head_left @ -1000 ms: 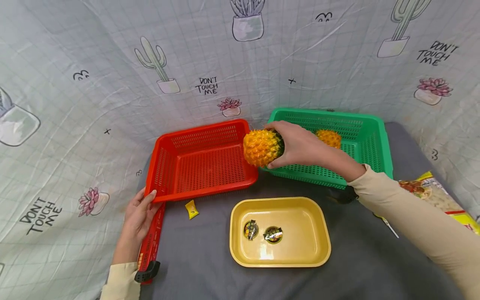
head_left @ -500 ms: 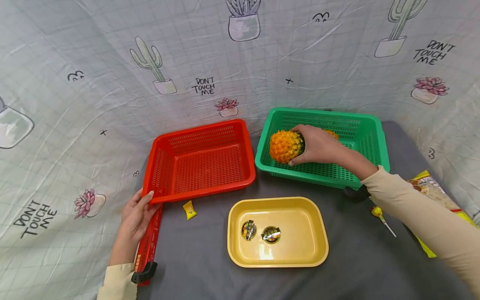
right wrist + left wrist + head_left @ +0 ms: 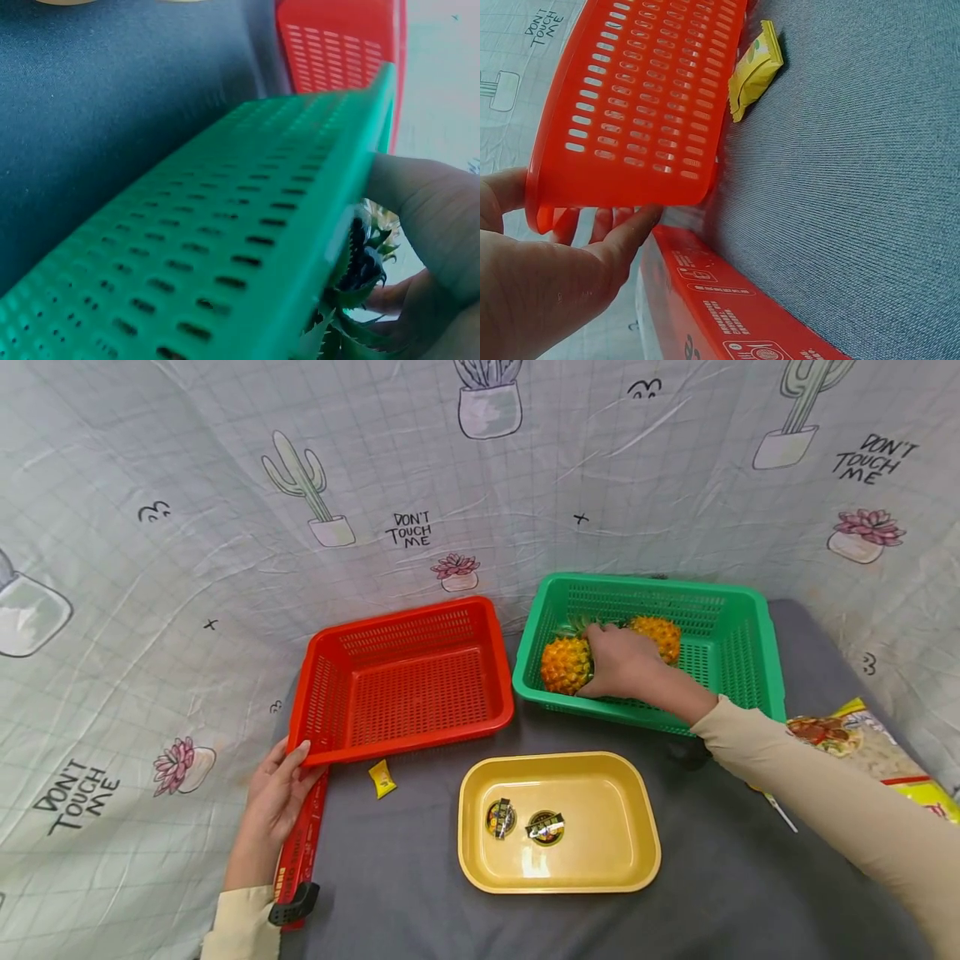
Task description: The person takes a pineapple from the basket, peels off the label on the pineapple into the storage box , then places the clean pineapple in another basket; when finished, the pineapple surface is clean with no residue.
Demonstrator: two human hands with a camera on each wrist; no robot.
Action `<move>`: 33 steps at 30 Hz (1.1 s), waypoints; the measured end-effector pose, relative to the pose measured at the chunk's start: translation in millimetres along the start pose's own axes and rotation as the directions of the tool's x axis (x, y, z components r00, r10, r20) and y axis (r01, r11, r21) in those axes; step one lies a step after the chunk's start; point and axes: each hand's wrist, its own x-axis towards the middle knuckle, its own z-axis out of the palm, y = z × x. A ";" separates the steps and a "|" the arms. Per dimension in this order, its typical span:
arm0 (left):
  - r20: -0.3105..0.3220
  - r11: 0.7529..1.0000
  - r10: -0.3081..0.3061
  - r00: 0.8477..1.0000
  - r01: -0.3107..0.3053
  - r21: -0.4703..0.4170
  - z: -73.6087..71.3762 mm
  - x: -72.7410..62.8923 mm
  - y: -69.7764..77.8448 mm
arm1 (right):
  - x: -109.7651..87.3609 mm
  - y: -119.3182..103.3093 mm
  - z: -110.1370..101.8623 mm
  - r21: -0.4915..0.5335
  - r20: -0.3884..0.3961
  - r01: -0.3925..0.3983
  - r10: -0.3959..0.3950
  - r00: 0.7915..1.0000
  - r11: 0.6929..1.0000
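Observation:
In the head view, my right hand [image 3: 624, 662] reaches into the green basket [image 3: 772, 668] and grips a small orange-yellow pineapple [image 3: 564, 666] at its left end. Spiky green leaves [image 3: 349, 319] show by the fingers in the right wrist view, partly behind the basket wall. A second pineapple [image 3: 660, 637] lies just right of that hand, partly covered by it. My left hand [image 3: 276, 795] holds the near-left corner of the red basket [image 3: 405, 747], its thumb over the rim and its fingers underneath, as the left wrist view [image 3: 562, 277] also shows.
A yellow tray [image 3: 600, 852] with two round stickers stands in front of the baskets. Beside the red basket lie a yellow wrapped sweet [image 3: 382, 778] and a long red box [image 3: 303, 843]. A food packet [image 3: 862, 752] and a lollipop stick [image 3: 782, 814] lie at right.
My right hand has carried the pineapple rightward from between the baskets, then lowered it into the green basket. The left hand keeps its hold on the red basket's corner.

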 end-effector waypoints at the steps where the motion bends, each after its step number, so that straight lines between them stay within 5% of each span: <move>1: -0.005 1.000 -0.004 1.000 0.004 0.005 0.6 0.6 -0.6 | 0.3 -1.1 1.2 -0.006 0.002 -0.009 0.009 1.000 1.000; 23: 0.016 0.997 -0.003 1.000 0.002 0.082 9.9 0.3 -1.7 | -3.6 7.0 11.1 -0.040 0.009 0.041 -0.040 0.999 0.998; 28: -0.067 0.993 0.034 0.997 -0.027 0.116 11.8 0.9 0.5 | -11.0 6.7 3.6 -0.027 -0.038 0.098 -0.099 0.994 0.995; 31: -0.173 0.959 0.122 0.977 -0.071 0.273 16.8 -0.8 3.4 | -17.4 6.2 -2.1 -0.015 -0.087 0.133 -0.134 0.987 0.991; 33: -0.208 0.895 0.207 0.956 -0.099 0.436 21.4 -3.4 5.4 | -22.3 7.0 -5.9 -0.003 -0.121 0.159 -0.158 0.980 0.987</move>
